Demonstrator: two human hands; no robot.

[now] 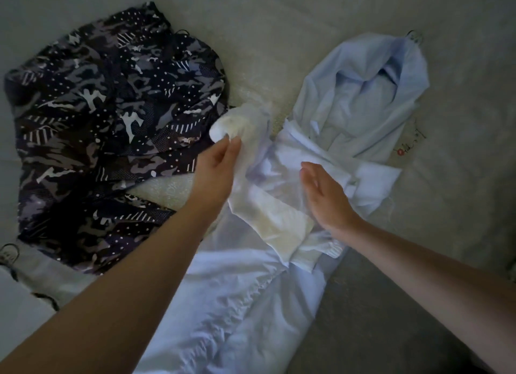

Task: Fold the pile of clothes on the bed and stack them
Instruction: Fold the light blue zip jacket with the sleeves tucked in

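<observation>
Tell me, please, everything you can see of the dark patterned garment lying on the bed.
The dark patterned garment is thin-looking navy cloth printed with grey and white camouflage shapes, white dots and stripes. It lies unfolded and rumpled on the bed, left of the white clothes. Neither hand holds it; the left hand passes over its right edge and pinches a white piece.

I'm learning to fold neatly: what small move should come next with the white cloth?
Probably draw the left hand leftward to pull the white cloth flat, since it pinches one bunched end while the open right hand rests on the middle.
</observation>
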